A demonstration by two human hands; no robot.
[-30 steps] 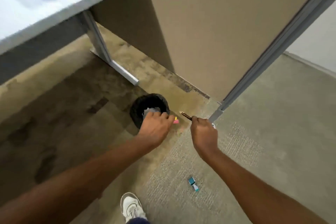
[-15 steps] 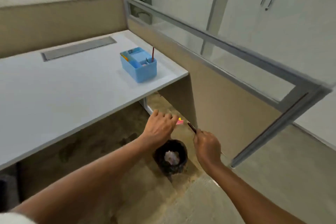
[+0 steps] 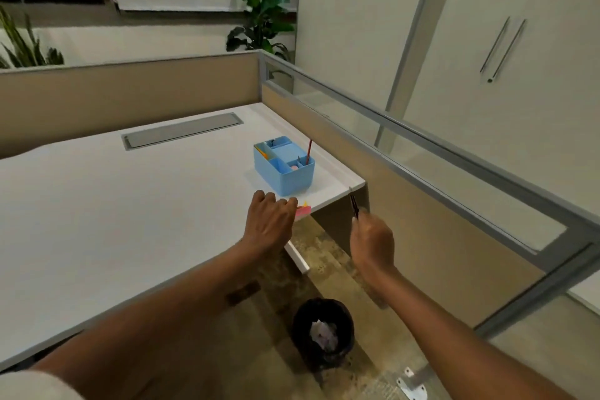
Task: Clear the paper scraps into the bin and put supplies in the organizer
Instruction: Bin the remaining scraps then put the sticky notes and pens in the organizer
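Observation:
A light blue organizer (image 3: 284, 165) stands near the right corner of the white desk (image 3: 113, 204), with a red pencil upright in one compartment. My left hand (image 3: 269, 221) hovers over the desk edge just in front of it, closed on a small pink and yellow item (image 3: 303, 209). My right hand (image 3: 371, 242) is off the desk's right corner and grips a dark pencil (image 3: 353, 204) pointing up. A black bin (image 3: 323, 333) with crumpled paper inside sits on the floor below my hands.
Beige partition walls with a glass strip (image 3: 422, 153) run along the back and right of the desk. A grey cable slot (image 3: 181, 130) lies in the desk top. Potted plants (image 3: 263, 10) stand behind the partition. White cupboards (image 3: 506, 52) are at right.
The view has risen from the floor to the desk. Both hands lifted from beside the bin to desk height, still holding the pink item and the pencil, now closer to the organizer.

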